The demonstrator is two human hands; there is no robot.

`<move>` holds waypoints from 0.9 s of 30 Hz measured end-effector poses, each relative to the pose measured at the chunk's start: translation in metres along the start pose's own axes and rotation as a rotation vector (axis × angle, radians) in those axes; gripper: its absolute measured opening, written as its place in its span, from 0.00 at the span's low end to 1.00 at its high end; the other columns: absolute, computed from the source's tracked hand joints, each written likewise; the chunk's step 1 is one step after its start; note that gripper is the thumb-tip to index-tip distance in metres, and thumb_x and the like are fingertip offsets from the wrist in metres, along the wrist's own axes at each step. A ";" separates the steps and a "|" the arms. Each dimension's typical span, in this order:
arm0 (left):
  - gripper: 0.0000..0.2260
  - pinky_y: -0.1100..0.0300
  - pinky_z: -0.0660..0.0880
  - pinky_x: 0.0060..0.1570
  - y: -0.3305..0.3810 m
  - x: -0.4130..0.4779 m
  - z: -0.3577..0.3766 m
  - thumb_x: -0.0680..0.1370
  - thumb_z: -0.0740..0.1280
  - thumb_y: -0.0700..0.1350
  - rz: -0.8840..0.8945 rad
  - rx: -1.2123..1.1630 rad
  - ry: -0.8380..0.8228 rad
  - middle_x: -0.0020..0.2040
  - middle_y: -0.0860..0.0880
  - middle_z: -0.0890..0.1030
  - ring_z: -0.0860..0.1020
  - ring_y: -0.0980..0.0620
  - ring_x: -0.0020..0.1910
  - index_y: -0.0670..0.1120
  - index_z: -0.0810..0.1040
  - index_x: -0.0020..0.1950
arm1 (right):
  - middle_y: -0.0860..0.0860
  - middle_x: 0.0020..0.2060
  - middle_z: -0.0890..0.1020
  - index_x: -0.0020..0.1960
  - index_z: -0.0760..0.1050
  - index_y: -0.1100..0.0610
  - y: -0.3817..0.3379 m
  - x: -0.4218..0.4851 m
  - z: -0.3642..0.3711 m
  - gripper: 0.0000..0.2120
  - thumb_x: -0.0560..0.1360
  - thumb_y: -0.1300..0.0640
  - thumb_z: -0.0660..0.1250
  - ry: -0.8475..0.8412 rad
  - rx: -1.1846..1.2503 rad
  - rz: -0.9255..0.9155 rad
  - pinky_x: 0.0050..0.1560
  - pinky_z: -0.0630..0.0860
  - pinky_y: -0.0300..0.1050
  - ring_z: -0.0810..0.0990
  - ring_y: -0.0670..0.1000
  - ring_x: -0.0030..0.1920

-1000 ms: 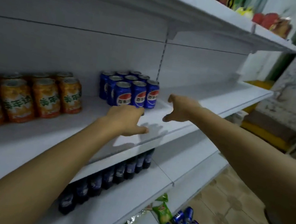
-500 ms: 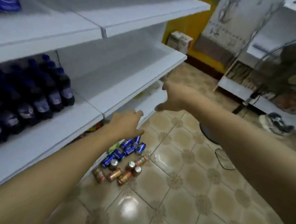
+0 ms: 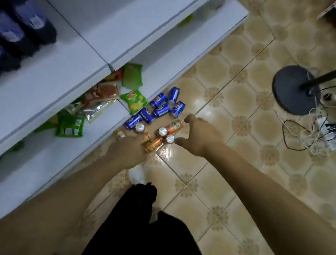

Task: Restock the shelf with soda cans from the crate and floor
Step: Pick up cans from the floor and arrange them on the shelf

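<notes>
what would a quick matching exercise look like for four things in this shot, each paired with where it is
Things:
1. blue cans
2. orange cans
3. fan base
4. dark bottles

Places:
A. on the shelf, upper left
B. floor, right by both hands
C. floor, far right beside tangled cables
D. floor, against the bottom shelf edge, beyond the orange ones

Pairs: 1-D, 2-B, 3-C, 4-A

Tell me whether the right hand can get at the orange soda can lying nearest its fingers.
Probably yes. The right hand is open beside the orange soda can lying on the tiled floor, and nothing lies between them.
</notes>
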State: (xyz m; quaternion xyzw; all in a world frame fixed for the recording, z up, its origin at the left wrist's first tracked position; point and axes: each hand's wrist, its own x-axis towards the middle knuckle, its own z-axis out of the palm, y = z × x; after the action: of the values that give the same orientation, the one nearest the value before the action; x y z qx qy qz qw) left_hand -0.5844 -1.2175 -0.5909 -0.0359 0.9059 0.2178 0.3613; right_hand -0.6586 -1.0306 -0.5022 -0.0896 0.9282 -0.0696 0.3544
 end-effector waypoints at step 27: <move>0.37 0.43 0.77 0.53 -0.056 0.393 0.359 0.58 0.73 0.54 -0.356 -0.735 -0.071 0.56 0.48 0.79 0.78 0.46 0.56 0.51 0.68 0.66 | 0.59 0.57 0.75 0.66 0.63 0.57 0.162 0.411 0.386 0.29 0.71 0.50 0.71 -0.171 0.489 0.296 0.44 0.67 0.46 0.76 0.61 0.56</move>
State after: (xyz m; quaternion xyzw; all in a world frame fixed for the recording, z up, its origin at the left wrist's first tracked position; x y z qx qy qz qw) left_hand -0.6324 -1.0812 -1.1064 -0.3111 0.7344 0.4621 0.3876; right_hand -0.7194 -0.9868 -1.0841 0.1292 0.8537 -0.2307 0.4486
